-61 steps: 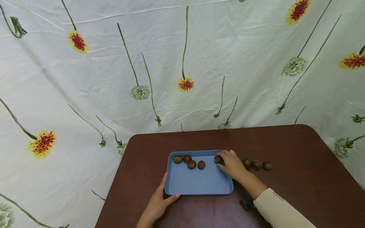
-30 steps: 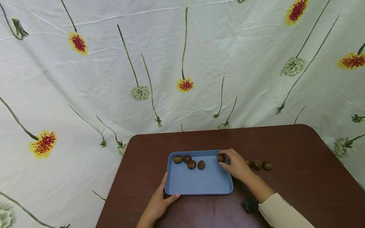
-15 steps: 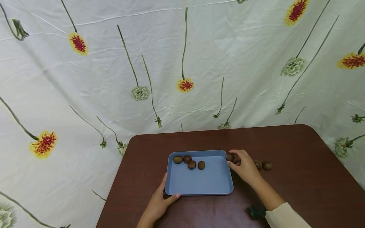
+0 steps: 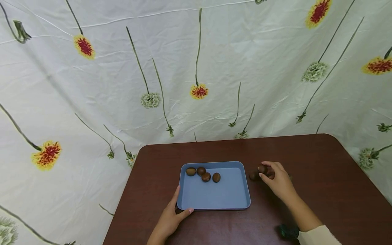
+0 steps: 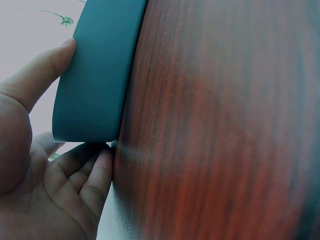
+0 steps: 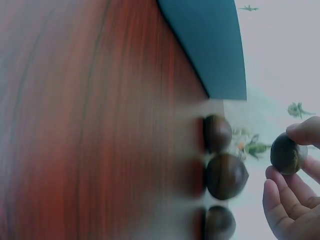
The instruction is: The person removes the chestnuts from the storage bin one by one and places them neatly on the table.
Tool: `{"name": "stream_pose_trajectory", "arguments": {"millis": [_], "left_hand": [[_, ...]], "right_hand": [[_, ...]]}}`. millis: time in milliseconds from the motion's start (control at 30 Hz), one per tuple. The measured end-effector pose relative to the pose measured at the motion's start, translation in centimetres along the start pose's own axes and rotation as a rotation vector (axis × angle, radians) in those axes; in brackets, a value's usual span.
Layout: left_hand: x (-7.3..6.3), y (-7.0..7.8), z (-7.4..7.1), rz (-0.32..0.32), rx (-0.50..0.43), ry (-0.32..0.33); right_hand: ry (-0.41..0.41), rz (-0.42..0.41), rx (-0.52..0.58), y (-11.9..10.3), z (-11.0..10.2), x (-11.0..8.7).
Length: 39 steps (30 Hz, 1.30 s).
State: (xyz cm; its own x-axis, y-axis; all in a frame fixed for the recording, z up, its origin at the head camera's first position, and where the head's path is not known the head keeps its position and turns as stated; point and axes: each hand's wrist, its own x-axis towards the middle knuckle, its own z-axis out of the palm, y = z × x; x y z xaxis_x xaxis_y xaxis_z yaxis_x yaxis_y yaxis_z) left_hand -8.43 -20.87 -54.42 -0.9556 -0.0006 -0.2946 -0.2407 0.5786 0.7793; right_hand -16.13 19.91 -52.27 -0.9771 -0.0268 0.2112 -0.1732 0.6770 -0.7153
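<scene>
A shallow blue tray (image 4: 214,197) lies on the table, with several brown chestnuts (image 4: 206,177) grouped near its back left. My left hand (image 4: 169,217) holds its front left corner, thumb along the near side and index finger up the left side. In the left wrist view the thumb presses the tray's wall (image 5: 95,80), and other fingers bend at its end. Right of the tray, my right hand (image 4: 280,182) pinches one chestnut (image 6: 287,154) between thumb and fingertips. It is raised beside a row of chestnuts (image 6: 226,176) on the table, mostly hidden by the hand in the head view.
The dark red wooden table (image 4: 324,190) has rounded back corners. Behind it hangs a white flower-print cloth (image 4: 263,61). A dark object (image 4: 288,232) shows beside the right sleeve (image 4: 320,236).
My right hand has carried a chestnut from the tray's back right corner out over the rim and rightward above the table row. The left hand and tray have stayed put.
</scene>
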Motion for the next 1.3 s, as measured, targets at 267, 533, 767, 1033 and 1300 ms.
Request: {"name": "stream_pose_trajectory", "arguments": {"millis": [267,533,767,1033,1300], "left_hand": [[0.0,0.1,-0.1,-0.009,0.004,-0.001],[0.0,0.0,-0.1,-0.004,-0.004,-0.001],[0.1,-0.1,-0.1,0.0,-0.007,-0.008],[0.2,-0.2,-0.1,0.008,-0.009,-0.007],[0.2,-0.4,-0.1,0.014,-0.014,-0.013]], "right_hand": [[-0.002,0.054,-0.057,1.6,-2.6,-0.7],[0.025,0.076,-0.114,3.5,-4.5,-1.3],[0.012,0.115,-0.12,5.1,-5.6,-1.8],[-0.008,0.148,-0.145,6.8,-6.5,-2.0],[-0.073,0.203,-0.165,8.0,-7.2,-2.0]]}}
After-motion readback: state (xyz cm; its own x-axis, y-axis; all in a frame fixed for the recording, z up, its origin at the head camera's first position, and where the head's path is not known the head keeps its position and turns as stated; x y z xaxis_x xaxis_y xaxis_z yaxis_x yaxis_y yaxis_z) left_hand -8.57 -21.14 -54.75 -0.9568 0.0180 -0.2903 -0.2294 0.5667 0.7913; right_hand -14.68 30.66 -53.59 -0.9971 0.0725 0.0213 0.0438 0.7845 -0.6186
